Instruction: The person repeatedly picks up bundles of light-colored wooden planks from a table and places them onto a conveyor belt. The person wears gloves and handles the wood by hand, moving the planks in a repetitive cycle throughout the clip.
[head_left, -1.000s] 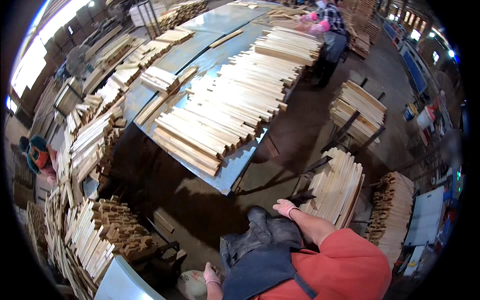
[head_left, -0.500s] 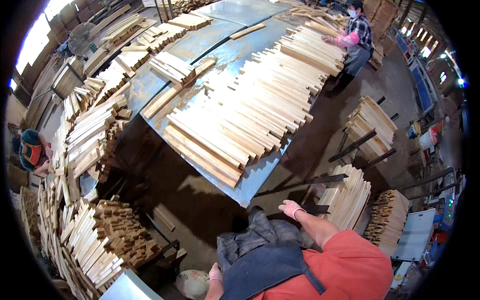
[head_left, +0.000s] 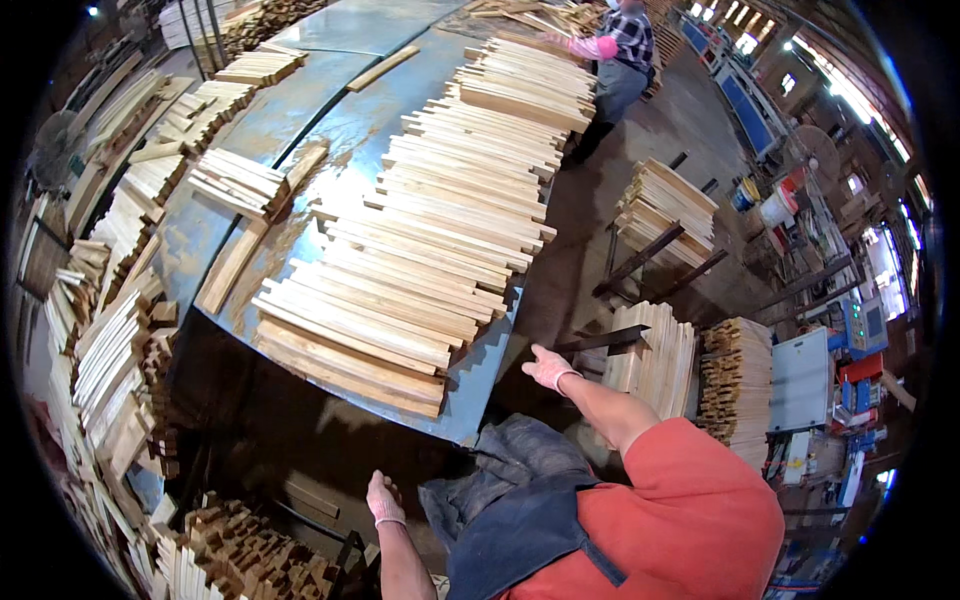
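Observation:
In front of me a metal-topped table [head_left: 470,415] carries a long row of pale wooden strips [head_left: 400,270] laid side by side. My right hand [head_left: 550,368], in a pinkish glove, is stretched out past the table's near right corner. Its fingers are extended, and nothing shows in them. Close by is a dark metal bar [head_left: 605,340] in front of an upright stack of strips [head_left: 655,365]. My left hand [head_left: 385,498], also gloved, is held low before the table's near edge, fingers loosely bent and apart, with no object visible in it.
At the far end of the row a co-worker [head_left: 625,50] in a checked shirt reaches over the strips. Stacked wood [head_left: 115,345] lines the left side. A rack of boards [head_left: 665,215] and a control box [head_left: 865,325] stand to the right.
My view has swung right, so the table sits farther left in it. My left hand has risen forward from beside my apron. My right arm is still outstretched, its hand a little higher in the picture.

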